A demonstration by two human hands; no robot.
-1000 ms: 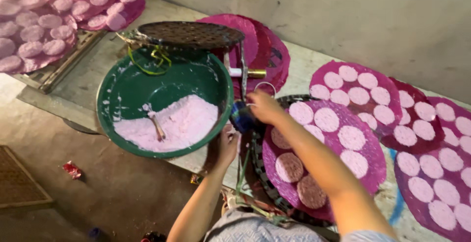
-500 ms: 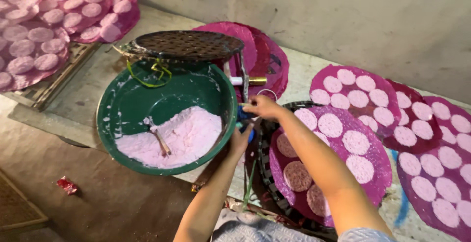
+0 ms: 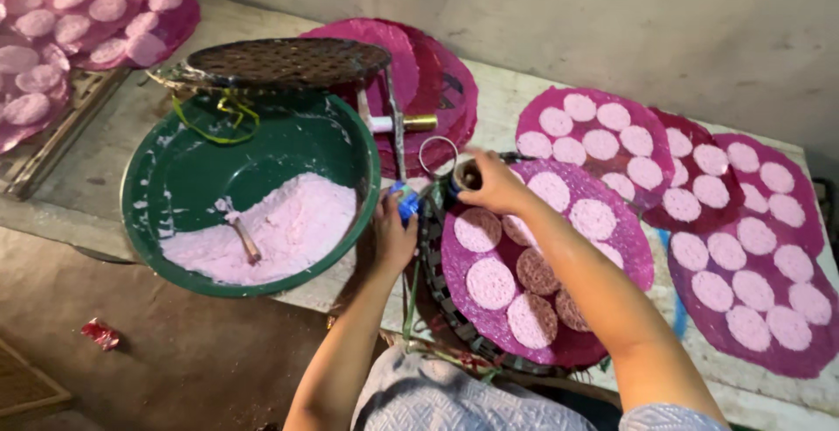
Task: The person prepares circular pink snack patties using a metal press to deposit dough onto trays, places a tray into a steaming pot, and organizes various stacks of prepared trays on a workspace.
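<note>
My left hand rests at the right rim of a green basin and is closed on a small blue object. The basin holds pink batter with a spoon lying in it. My right hand grips a small round cup over the top edge of a round magenta mat. This mat carries several pink batter discs. A metal ring lies just beyond the cup.
A dark woven tray lies across the basin's far rim. More magenta mats with pink discs cover the slab to the right and the far left. Stacked mats and a grey wall lie behind. A red scrap is on the floor.
My right hand has drawn away from my left hand and shifted right over the mat's edge with the cup. My left hand stays at the basin rim.
</note>
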